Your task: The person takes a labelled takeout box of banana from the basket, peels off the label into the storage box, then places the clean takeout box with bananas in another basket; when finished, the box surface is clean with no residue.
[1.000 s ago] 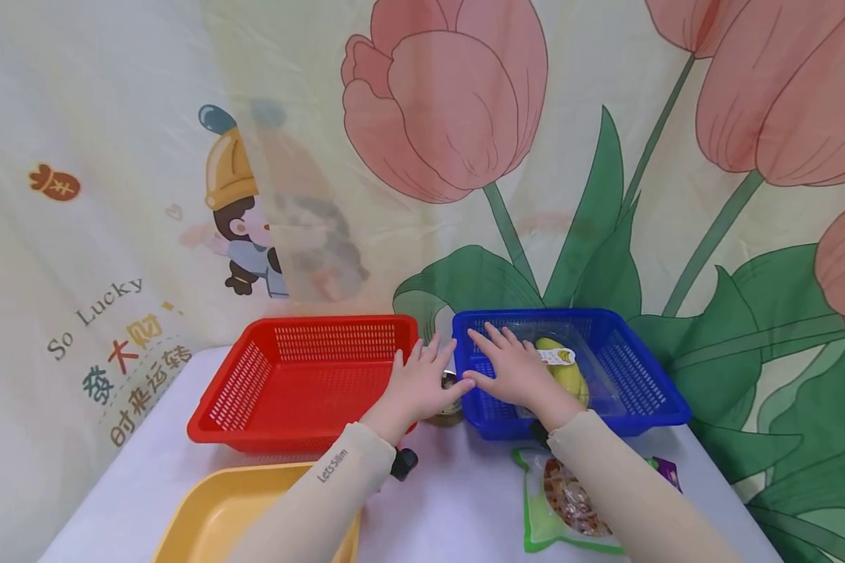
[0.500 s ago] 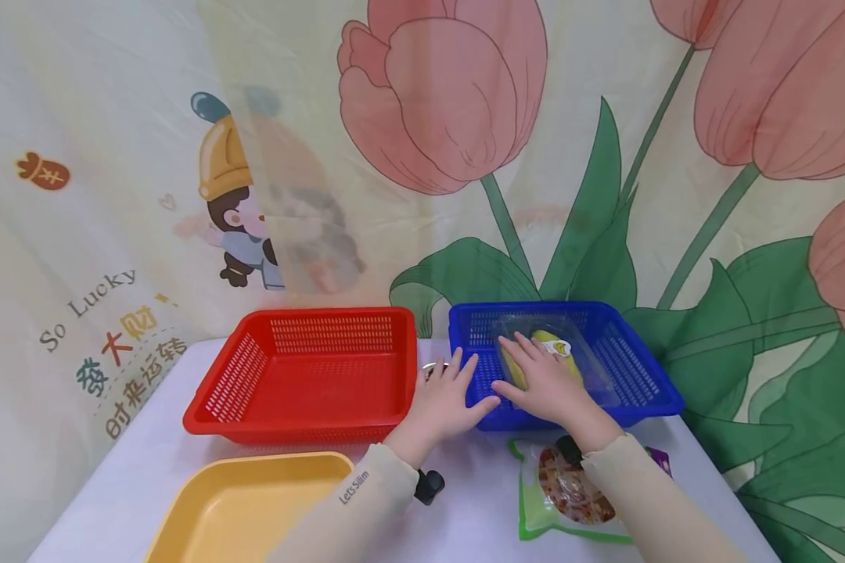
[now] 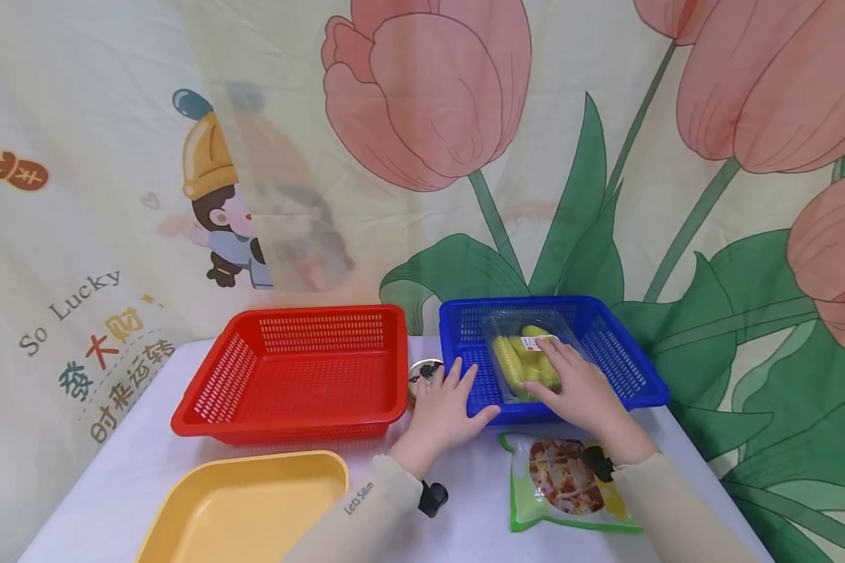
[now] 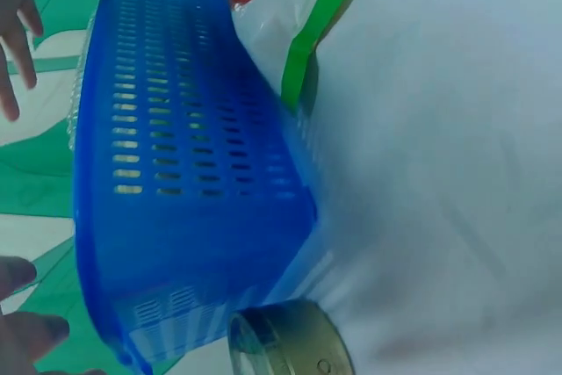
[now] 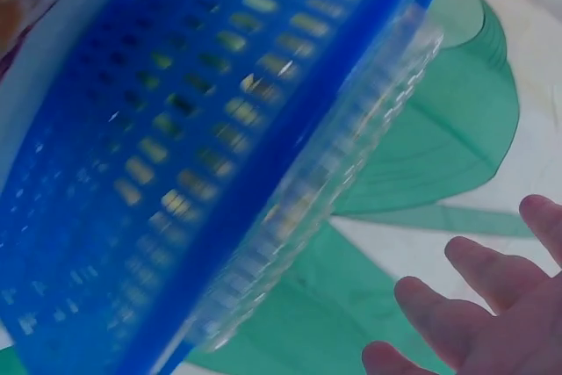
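My left hand (image 3: pixel 442 414) hovers with spread fingers over a small round can (image 3: pixel 422 375) between the two baskets. In the left wrist view the can (image 4: pixel 294 340) stands beside the blue basket (image 4: pixel 202 243), near the fingertips (image 4: pixel 39 331). My right hand (image 3: pixel 584 391) is spread over the right part of a clear plastic box (image 3: pixel 496 320), which sits in the blue basket (image 3: pixel 644 371) and holds several yellow fruits (image 3: pixel 512 363) like bananas. In the right wrist view, fingers (image 5: pixel 448 313) stand apart from the box's edge (image 5: pixel 307 208). Neither hand holds anything.
A red basket (image 3: pixel 310 391) stands to the left of the can. Nearer, a yellow tray (image 3: pixel 253 508) lies at the front left. A green-edged food bag (image 3: pixel 563 485) lies in front of the blue basket, partly under the right forearm. A printed curtain (image 3: pixel 422 219) hangs behind.
Both hands have moved toward the right and apart, the right one farther over the blue basket. More of the fruit box, the can and the food bag now shows. The view has shifted slightly.
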{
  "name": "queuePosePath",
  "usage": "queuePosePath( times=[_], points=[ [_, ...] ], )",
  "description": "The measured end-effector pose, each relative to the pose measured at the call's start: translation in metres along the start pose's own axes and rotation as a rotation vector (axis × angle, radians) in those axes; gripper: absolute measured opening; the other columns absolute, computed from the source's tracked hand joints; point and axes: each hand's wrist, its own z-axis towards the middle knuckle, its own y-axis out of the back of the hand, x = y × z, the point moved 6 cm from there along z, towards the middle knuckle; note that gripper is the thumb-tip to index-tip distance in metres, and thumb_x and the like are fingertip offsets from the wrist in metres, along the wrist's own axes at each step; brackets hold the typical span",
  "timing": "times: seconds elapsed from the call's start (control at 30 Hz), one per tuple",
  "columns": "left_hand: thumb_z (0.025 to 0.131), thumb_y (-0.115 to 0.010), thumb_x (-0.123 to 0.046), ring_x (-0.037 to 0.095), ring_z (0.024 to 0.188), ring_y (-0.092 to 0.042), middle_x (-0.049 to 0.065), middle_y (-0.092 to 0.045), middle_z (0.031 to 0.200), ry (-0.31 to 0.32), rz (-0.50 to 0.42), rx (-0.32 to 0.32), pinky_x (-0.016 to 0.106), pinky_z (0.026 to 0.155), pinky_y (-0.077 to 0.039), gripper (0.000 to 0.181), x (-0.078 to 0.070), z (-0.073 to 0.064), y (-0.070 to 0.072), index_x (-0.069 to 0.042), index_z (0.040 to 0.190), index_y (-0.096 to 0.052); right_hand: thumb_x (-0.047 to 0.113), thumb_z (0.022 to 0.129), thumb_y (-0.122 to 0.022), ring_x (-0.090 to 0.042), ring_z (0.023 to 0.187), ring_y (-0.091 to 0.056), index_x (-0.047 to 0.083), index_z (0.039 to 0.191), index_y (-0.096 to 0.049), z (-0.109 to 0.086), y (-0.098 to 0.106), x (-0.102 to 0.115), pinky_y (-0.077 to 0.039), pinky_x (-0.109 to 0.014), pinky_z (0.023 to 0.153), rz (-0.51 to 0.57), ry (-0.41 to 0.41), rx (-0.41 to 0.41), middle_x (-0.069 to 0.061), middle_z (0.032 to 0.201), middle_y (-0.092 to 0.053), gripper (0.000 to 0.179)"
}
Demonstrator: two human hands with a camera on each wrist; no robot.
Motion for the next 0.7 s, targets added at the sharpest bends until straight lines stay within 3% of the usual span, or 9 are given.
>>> queuePosePath(
  times=[0.33,0.53,0.7],
  points=[
    [0.084,-0.052,-0.053,0.037,0.132,-0.031,0.011,-0.029,0.148,0.063,-0.064,-0.068,0.057,0.105,-0.025,0.068,0.002,0.0,-0.018,-0.015,0.139,-0.037,0.047,0.086,-0.054,-0.052,0.126,-0.027,0.007,0.143,-0.025,-0.016,0.007,-0.039,-0.027,-0.071,0.091,0.069,-0.112,0.015,-0.027,0.145,-0.023,0.075],
    [0.085,-0.057,-0.045,0.035,0.131,-0.034,0.012,-0.023,0.15,0.073,-0.18,-0.094,0.052,0.106,-0.028,0.066,0.007,-0.001,-0.03,-0.006,0.135,-0.042,0.046,0.087,-0.053,-0.052,0.128,-0.021,0.002,0.143,-0.021,-0.016,-0.004,-0.064,-0.024,-0.069,0.094,0.161,-0.161,0.055,-0.03,0.146,-0.018,0.078],
    [0.085,-0.057,-0.045,0.032,0.131,-0.035,0.008,-0.019,0.152,0.086,-0.264,-0.105,0.049,0.105,-0.032,0.066,0.007,-0.003,-0.035,-0.005,0.134,-0.043,0.048,0.087,-0.053,-0.053,0.129,-0.017,0.001,0.144,-0.018,-0.011,-0.014,-0.082,-0.022,-0.068,0.097,0.219,-0.202,0.103,-0.032,0.145,-0.014,0.082]
  ],
)
